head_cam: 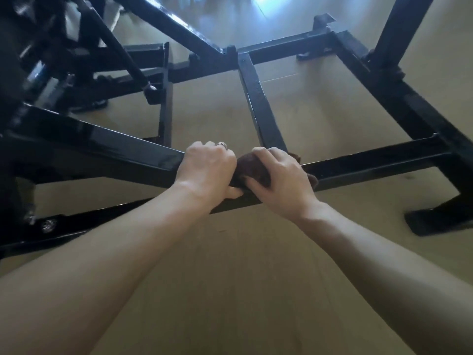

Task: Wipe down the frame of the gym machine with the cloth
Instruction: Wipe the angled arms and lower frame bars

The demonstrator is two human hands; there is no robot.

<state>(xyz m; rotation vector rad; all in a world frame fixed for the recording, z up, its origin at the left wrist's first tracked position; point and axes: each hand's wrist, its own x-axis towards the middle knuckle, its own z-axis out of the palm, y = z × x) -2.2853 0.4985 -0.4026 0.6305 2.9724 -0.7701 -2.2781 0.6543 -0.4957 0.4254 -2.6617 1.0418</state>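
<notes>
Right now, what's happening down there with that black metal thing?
A person is leaning over the black frame of a gym machine and wiping it. The right hand presses a dark brown cloth onto a low horizontal bar, near where a crossbar joins it. The left hand, wearing a ring, grips the same bar right beside the cloth. The frame stands on a pale floor.

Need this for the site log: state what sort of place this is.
Probably a gym or home workout room. A black steel machine frame with floor-level crossbars stands on a smooth tan floor, and the right hand holds a dark cloth on it.
</notes>
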